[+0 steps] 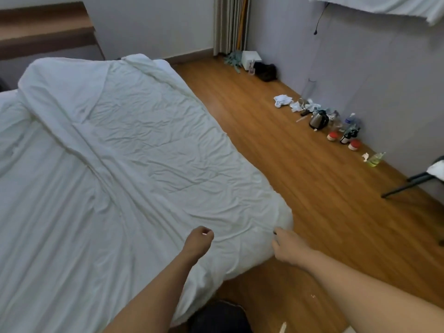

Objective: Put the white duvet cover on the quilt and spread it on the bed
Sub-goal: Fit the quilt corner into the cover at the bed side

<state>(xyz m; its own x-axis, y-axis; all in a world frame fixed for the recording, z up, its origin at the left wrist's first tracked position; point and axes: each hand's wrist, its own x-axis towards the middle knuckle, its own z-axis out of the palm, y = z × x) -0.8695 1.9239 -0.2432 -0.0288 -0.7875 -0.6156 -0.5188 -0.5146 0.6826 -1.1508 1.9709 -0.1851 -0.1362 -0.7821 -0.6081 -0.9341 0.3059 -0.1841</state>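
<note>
Left hand (200, 239) is balled into a fist over the white duvet cover (134, 145) spread on the bed, right hand (287, 246) pinching its near corner.

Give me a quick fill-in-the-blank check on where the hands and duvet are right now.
1. The left hand is a closed fist over the white ____.
2. The right hand reaches the duvet's near corner at the ____ edge of the bed.
3. The electric kettle stands on the wooden ____ by the wall.
4. A folding ____ shows at the picture's right edge.

Missing words: duvet; right; floor; chair
</note>
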